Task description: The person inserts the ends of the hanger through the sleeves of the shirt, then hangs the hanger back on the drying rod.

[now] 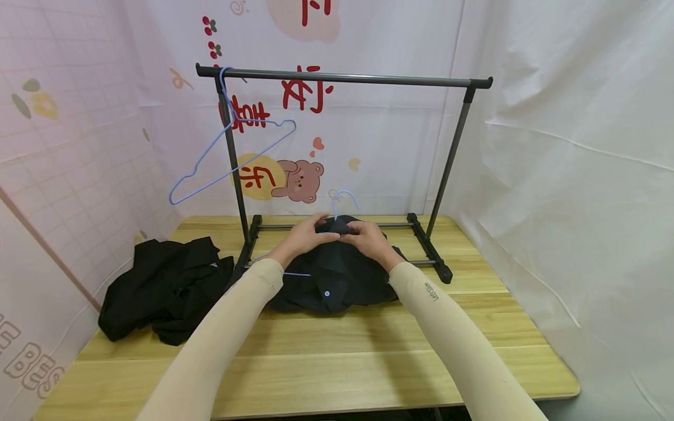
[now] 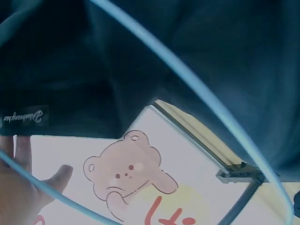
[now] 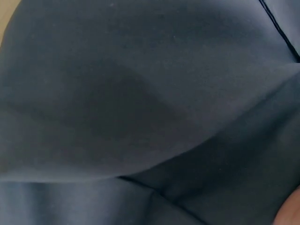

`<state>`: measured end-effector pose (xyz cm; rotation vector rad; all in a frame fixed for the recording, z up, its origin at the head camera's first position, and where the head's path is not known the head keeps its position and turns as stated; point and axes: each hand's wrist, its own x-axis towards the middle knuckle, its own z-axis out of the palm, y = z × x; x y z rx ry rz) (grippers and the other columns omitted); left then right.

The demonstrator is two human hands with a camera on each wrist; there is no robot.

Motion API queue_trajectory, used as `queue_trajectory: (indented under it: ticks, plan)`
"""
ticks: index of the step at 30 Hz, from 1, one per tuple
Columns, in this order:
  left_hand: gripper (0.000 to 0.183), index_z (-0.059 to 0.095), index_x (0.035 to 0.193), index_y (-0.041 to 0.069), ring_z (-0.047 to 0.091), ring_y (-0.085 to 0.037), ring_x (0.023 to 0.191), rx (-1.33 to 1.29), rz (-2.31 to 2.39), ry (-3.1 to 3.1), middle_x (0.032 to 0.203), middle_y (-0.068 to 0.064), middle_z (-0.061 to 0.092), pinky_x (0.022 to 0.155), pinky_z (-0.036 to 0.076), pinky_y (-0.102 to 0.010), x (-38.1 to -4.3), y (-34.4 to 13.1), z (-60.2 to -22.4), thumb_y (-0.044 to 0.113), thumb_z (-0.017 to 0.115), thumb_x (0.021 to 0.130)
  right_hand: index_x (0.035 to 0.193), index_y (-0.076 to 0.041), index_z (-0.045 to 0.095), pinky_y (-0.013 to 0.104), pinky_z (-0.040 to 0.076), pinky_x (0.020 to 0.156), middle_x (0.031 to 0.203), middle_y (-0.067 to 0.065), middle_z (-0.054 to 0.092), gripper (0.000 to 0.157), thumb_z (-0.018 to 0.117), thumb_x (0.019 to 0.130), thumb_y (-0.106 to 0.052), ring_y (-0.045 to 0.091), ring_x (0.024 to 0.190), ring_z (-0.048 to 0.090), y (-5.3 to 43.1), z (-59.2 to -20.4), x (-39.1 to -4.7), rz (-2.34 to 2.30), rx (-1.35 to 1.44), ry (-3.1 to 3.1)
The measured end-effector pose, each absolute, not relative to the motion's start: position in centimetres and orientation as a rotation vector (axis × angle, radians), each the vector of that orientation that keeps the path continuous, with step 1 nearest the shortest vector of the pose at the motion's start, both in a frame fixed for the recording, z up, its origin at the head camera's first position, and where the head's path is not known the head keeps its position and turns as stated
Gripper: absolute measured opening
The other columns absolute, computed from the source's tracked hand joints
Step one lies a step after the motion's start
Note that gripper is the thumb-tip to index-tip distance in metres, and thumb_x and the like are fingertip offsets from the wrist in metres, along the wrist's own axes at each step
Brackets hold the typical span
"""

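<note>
A black shirt (image 1: 337, 275) with a pale button lies bunched on the table under both hands. My left hand (image 1: 305, 238) holds its collar area from the left, thumb pointing inward. From the right, my right hand (image 1: 371, 241) grips the same collar area with bent fingers. Between the hands rises the hook of a blue hanger (image 1: 344, 193); part of its wire shows at the shirt's left side, the rest is covered. In the left wrist view, the hanger wire (image 2: 201, 91) crosses before the dark cloth, and finger ends disappear at a labelled edge. Cloth fills most of the right wrist view.
A dark metal clothes rack (image 1: 342, 78) stands at the back of the table (image 1: 316, 362). Another blue hanger (image 1: 231, 169) hangs from its left end. A second black garment (image 1: 163, 286) lies heaped on the left. Printed fabric (image 1: 389, 146) forms the backdrop.
</note>
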<state>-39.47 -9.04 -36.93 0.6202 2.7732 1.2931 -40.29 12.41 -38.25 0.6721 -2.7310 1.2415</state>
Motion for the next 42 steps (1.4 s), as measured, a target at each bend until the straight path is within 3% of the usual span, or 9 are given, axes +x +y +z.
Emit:
queue_trajectory:
  ticks: [7,11,15,20,23,30,33,37,42]
  plan:
    - [0.020,0.067,0.100,0.008,0.057,-0.024,0.086,0.638,1.295,2.775,0.095,-0.007,0.062,0.079,0.046,-0.035,-39.4,-8.5,-36.3,0.027,0.068,0.096,0.095,-0.013,0.073,0.033,0.044,0.071,0.087,0.003,0.062,0.015,0.072,0.093,-0.028,0.020,0.080,0.056,12.5,-38.3,-40.4,1.239,0.650,-2.769]
    - [0.017,0.065,0.094,0.009,0.054,-0.023,0.076,0.619,1.313,2.821,0.083,-0.005,0.056,0.071,0.043,-0.033,-39.4,-9.4,-36.3,0.025,0.065,0.098,0.092,-0.012,0.070,0.033,0.046,0.074,0.087,0.001,0.062,0.018,0.073,0.091,-0.030,0.020,0.082,0.057,13.7,-38.3,-40.5,1.201,0.645,-2.869]
    - [0.018,0.068,0.103,0.010,0.059,-0.024,0.081,0.564,1.389,2.829,0.091,-0.008,0.063,0.075,0.047,-0.035,-39.6,-11.0,-35.6,0.026,0.063,0.099,0.088,-0.009,0.063,0.034,0.043,0.073,0.078,0.001,0.055,0.024,0.075,0.090,-0.030,0.020,0.074,0.053,16.2,-38.6,-40.8,1.186,0.620,-2.982]
    - [0.018,0.066,0.105,0.008,0.058,-0.026,0.082,0.517,1.484,2.877,0.093,-0.009,0.061,0.074,0.047,-0.035,-39.9,-12.7,-33.8,0.025,0.063,0.099,0.135,-0.007,0.059,0.047,0.044,0.101,0.128,0.012,0.062,0.054,0.074,0.090,-0.033,0.030,0.117,0.058,19.2,-39.0,-40.9,1.246,0.518,-3.086]
    - [0.019,0.066,0.104,0.007,0.058,-0.027,0.083,0.506,1.523,2.916,0.094,-0.010,0.061,0.073,0.047,-0.036,-40.0,-13.7,-32.8,0.025,0.064,0.098,0.142,-0.009,0.054,0.050,0.039,0.106,0.139,0.013,0.056,0.063,0.072,0.091,-0.040,0.033,0.128,0.051,20.7,-39.3,-40.8,1.236,0.482,-3.135]
    - [0.025,0.066,0.111,0.007,0.060,-0.028,0.082,0.491,1.557,2.905,0.098,-0.012,0.062,0.072,0.049,-0.036,-40.3,-15.2,-31.8,0.028,0.064,0.099,0.126,-0.017,0.070,0.055,0.035,0.108,0.136,0.010,0.059,0.055,0.074,0.084,-0.053,0.036,0.132,0.046,22.9,-38.5,-40.5,1.259,0.432,-3.132]
    - [0.028,0.066,0.115,0.007,0.060,-0.028,0.084,0.463,1.566,2.897,0.102,-0.012,0.062,0.074,0.049,-0.036,-40.5,-15.7,-31.9,0.030,0.063,0.099,0.099,-0.015,0.075,0.047,0.039,0.101,0.109,0.003,0.066,0.043,0.075,0.082,-0.054,0.030,0.116,0.054,24.1,-37.6,-40.6,1.296,0.362,-3.048]
    - [0.029,0.064,0.115,0.005,0.056,-0.028,0.088,0.421,1.555,2.941,0.102,-0.013,0.060,0.078,0.046,-0.037,-40.6,-16.4,-32.0,0.030,0.062,0.100,0.068,-0.017,0.050,0.038,0.036,0.082,0.078,-0.008,0.044,0.046,0.074,0.084,-0.052,0.015,0.082,0.044,26.2,-36.2,-40.5,1.332,0.319,-2.912]
    - [0.029,0.064,0.118,0.006,0.055,-0.029,0.092,0.402,1.556,2.962,0.106,-0.014,0.062,0.082,0.045,-0.040,-40.7,-16.8,-32.0,0.028,0.062,0.100,0.063,-0.016,0.042,0.034,0.037,0.071,0.066,-0.010,0.037,0.047,0.072,0.090,-0.039,0.009,0.064,0.036,28.8,-35.1,-40.2,1.415,0.372,-2.814]
